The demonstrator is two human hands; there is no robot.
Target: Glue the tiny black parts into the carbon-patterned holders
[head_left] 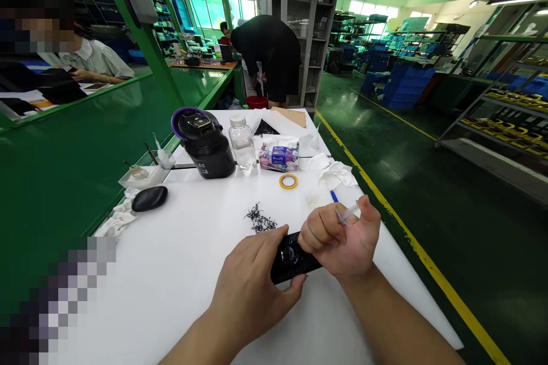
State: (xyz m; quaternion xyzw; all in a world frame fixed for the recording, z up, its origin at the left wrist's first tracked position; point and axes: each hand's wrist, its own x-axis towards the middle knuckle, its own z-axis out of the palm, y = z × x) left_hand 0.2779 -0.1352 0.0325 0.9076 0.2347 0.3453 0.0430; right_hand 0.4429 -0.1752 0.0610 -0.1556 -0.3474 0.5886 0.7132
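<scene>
My left hand [250, 279] is closed around the left end of a black rectangular device [295, 265], fingers over the far edge and thumb along the near edge. A round, glossy, lens-like part shows on the device's upper face. My right hand [349, 242] is above the device's right end, its fingers curled around a slim translucent plastic tube [347, 214] and its thumb raised near the tube's upper end. The tube's lower end is hidden in the fist. A loose pile of short black strips [260, 219] lies on the white tabletop [171, 274] just beyond the device.
A yellow tape roll [288, 181], a tissue pack [279, 155], a clear bottle [242, 142] and a big black jug [205, 145] stand farther back. Crumpled tissues [334, 170] and a blue tool [334, 196] lie right. A black oval case [149, 199] sits left. One person [269, 51] bends beyond the table.
</scene>
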